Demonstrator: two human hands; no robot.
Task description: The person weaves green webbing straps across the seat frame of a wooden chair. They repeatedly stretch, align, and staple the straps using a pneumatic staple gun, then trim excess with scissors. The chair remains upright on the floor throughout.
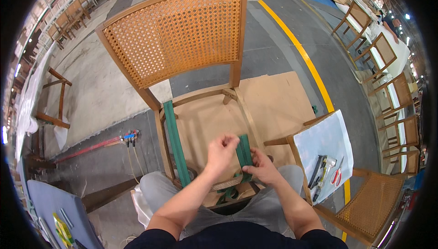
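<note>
Before me stands a wooden chair with a woven cane back point(178, 39) and an open seat frame point(248, 116). One green webbing strap point(175, 141) runs front to back along the seat's left side. Over the front of the seat, my right hand point(263, 167) pinches a second green webbing strap point(244, 151), its far end raised and slightly blurred. My left hand point(222, 152) is closed, fingers curled, at the left edge of that strap; whatever is in its fingers is hidden. More green webbing point(226, 196) hangs in loops below the front rail, between my knees.
Right of me, a cane-back chair point(372, 201) carries a white-covered seat point(321, 139) with a staple gun point(321, 176) and red-handled scissors point(336, 176). At left are a blue-valved air fitting point(131, 136) with hoses and a grey padded surface point(59, 199). Cardboard point(273, 94) lies underneath.
</note>
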